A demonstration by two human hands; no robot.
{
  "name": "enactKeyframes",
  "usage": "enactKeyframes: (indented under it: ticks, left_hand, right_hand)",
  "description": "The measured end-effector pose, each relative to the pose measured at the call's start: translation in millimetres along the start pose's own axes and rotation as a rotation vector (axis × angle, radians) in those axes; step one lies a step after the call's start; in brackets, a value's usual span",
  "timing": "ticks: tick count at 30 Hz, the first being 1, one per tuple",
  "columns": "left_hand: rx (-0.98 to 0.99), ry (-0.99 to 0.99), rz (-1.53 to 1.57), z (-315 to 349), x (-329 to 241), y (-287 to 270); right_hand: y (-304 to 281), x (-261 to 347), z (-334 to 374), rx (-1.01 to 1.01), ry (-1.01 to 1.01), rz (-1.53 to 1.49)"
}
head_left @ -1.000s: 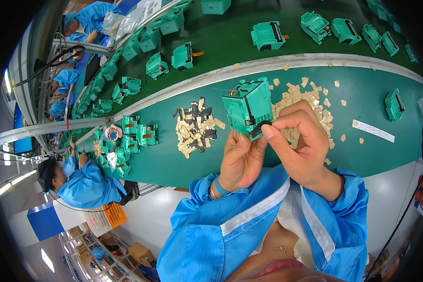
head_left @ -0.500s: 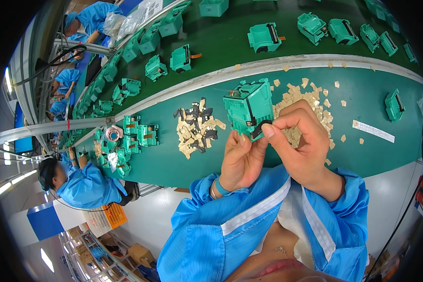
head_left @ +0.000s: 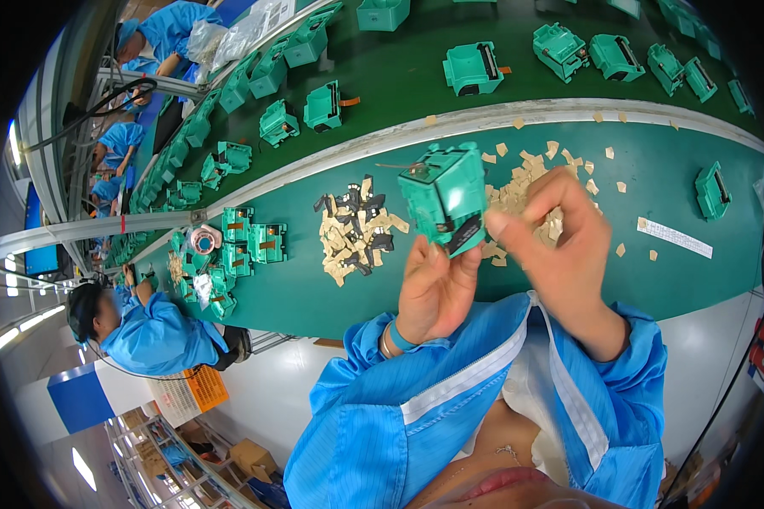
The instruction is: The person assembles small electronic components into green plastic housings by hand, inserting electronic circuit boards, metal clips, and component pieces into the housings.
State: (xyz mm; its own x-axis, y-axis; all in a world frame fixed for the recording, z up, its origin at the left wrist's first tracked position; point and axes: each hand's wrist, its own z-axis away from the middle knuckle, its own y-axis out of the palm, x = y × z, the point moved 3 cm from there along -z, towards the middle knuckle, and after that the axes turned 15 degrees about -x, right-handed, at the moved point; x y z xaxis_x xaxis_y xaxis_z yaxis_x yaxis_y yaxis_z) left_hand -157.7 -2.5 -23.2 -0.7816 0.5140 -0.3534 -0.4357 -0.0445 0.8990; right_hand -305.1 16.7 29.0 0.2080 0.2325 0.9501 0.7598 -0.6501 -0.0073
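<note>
A green plastic housing [head_left: 443,191] is held up over the bench in front of me. My left hand [head_left: 437,293] grips it from below, fingers and thumb at its lower end. A black piece [head_left: 465,231] lies along the housing's lower right face, and a thin wire sticks out at its upper left. Just right of the housing is my right hand [head_left: 564,254], its thumb extended toward the housing's edge and its index finger bent. Thumb and index look apart, with nothing visible between them. Behind that hand spreads a pile of small beige pieces [head_left: 526,182].
Left of the housing lies a heap of beige and black pieces [head_left: 356,225]. Stacked green housings [head_left: 267,243] and a tape roll [head_left: 204,241] sit farther left. At right are a single housing [head_left: 712,191] and a white strip [head_left: 675,237]. A pale rail [head_left: 382,146] borders the housing-lined belt.
My right hand has drawn back from the black piece, its thumb and index parting. The housing has shifted slightly left and tilted in my left hand, showing more of the black piece.
</note>
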Motion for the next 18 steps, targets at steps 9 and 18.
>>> enactKeyframes:
  ticks: [9, 18]
  left_hand:
    - [-0.002, 0.016, 0.094, -2, 10, 7]
    - [-0.267, 1.109, -1.014, -111, -88, 19]
  right_hand:
    - [11, -19, 0, 0.130, 0.277, -0.202]
    - [-27, -55, -6, 0.015, 0.391, -0.201]
